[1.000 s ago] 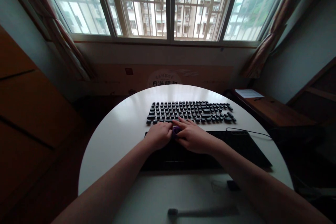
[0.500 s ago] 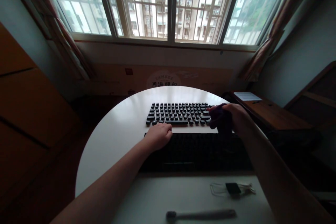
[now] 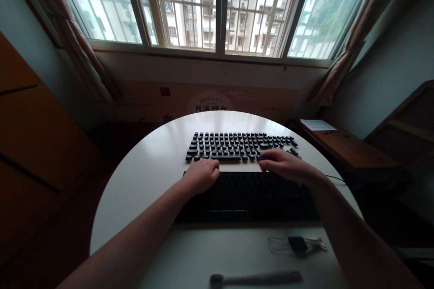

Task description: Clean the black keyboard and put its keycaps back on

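A dark keyboard base lies across the white table, its surface too dark to make out in detail. My left hand rests at its upper left edge, fingers curled down over it. Behind the base, loose black keycaps are laid out in rows like a keyboard. My right hand is low over the right part of these rows, near the base's far edge. A scrap of dark purple cloth shows at its fingertips; the rest of it is hidden.
Close to me lie a grey toothbrush and a wire keycap puller with a black middle. A thin cable runs off the round white table at right. Beyond it stands a brown wooden table with a paper sheet.
My right hand has moved left and toward me, off the right-hand keycaps, which now show. The cloth that hung from it is mostly out of sight. My left hand stays in place.
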`<state>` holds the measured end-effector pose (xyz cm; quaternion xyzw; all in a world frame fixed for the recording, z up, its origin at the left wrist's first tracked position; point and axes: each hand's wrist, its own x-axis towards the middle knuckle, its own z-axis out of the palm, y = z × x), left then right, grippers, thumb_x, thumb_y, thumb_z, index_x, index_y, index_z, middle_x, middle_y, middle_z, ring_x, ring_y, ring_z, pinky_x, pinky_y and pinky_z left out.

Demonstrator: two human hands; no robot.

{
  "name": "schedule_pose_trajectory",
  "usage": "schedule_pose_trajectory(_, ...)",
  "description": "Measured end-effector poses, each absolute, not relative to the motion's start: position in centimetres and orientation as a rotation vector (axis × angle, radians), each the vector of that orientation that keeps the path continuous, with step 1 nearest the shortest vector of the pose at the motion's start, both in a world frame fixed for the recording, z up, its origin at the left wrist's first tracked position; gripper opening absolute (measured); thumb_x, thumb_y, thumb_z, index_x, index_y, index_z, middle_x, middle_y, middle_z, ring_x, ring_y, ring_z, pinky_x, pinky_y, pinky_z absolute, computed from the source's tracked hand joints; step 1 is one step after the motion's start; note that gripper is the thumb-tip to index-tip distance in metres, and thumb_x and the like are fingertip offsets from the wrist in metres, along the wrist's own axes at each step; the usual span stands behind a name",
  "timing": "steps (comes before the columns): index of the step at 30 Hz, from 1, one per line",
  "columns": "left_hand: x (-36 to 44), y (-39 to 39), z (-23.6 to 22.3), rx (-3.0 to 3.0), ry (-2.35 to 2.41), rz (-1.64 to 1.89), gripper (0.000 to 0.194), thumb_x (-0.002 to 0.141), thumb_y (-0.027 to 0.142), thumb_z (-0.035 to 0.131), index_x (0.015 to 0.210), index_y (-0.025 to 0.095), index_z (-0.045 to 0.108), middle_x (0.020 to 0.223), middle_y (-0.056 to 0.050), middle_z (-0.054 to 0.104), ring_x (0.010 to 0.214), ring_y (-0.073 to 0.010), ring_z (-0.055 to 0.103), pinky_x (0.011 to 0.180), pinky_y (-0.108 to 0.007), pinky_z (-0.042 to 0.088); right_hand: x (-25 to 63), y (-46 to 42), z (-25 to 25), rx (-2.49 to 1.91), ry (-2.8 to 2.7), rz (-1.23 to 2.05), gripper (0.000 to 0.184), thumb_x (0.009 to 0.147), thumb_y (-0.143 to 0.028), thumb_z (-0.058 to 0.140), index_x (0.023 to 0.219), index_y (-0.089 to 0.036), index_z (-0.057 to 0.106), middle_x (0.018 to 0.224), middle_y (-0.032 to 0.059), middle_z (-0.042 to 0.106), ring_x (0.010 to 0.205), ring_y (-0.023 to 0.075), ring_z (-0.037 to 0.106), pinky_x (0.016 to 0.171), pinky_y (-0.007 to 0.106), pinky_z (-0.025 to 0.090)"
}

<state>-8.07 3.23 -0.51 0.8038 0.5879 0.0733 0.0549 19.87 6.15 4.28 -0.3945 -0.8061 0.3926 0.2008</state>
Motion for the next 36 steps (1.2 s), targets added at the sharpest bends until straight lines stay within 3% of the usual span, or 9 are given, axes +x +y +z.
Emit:
schedule_pose_trajectory(5,-8.0,3.3,-0.6,2.433,1.793,0.226,0.024,0.09,0.025,0.04,0.086,0.021,0.064,0.096,-0.007,0.07,0.09,-0.0235,0.063,0.074,-0.032,0.043,18.1,5.4,3.7,-1.212,-2.565,0.838,0.024,0.093,-0.041,0.052,0.092,-0.02,0.064,0.09,0.0048,0.067,0.08,0.0178,0.058,0.071,0.028,0.042)
schedule_pose_trajectory(12,-8.0,3.2,-0.5,2.427,1.793,0.216,0.025,0.09,0.026,0.04,0.087,0.021,0.065,0.097,-0.007,0.07,0.091,-0.0238,0.062,0.076,-0.033,0.043,17.2,5.6,2.6,-1.318,-2.581,0.637,0.018,0.091,-0.019,0.046,0.091,-0.021,0.063,0.093,0.0049,0.07,0.086,0.0195,0.061,0.075,0.029,0.041)
schedule_pose_trajectory(16,-8.0,3.2,-0.5,2.432,1.796,0.22,0.024,0.09,0.026,0.041,0.086,0.021,0.064,0.097,-0.007,0.071,0.091,-0.0242,0.063,0.074,-0.033,0.044,16.9,5.2,2.1,-1.317,-2.538,0.574,0.016,0.09,-0.02,0.048,0.1,-0.021,0.061,0.097,0.0058,0.069,0.088,0.02,0.061,0.076,0.029,0.041)
schedule_pose_trajectory(20,-8.0,3.2,-0.5,2.443,1.789,0.228,0.023,0.09,0.026,0.042,0.085,0.021,0.063,0.096,-0.007,0.071,0.091,-0.024,0.063,0.073,-0.033,0.044,16.9,4.9,1.9,-1.309,-2.507,0.591,0.032,0.085,-0.021,0.058,0.116,-0.018,0.053,0.096,0.0069,0.068,0.082,0.0187,0.061,0.072,0.027,0.043)
schedule_pose_trajectory(26,-7.9,3.1,-0.6,2.453,1.78,0.244,0.024,0.089,0.026,0.041,0.084,0.021,0.063,0.095,-0.007,0.071,0.09,-0.0243,0.063,0.075,-0.033,0.045,16.8,5.0,2.1,-1.247,-2.643,0.491,0.012,0.079,-0.015,0.062,0.083,-0.02,0.072,0.087,0.0049,0.07,0.083,0.0183,0.062,0.078,0.028,0.044)
schedule_pose_trajectory(36,-7.9,3.0,-0.7,2.482,1.744,0.281,0.019,0.087,0.026,0.043,0.081,0.022,0.061,0.093,-0.006,0.07,0.089,-0.024,0.063,0.073,-0.033,0.044,15.1,5.8,1.2,-1.461,-2.486,0.392,0.012,0.074,-0.013,0.062,0.076,-0.018,0.072,0.084,0.0055,0.071,0.083,0.0193,0.063,0.074,0.027,0.043)
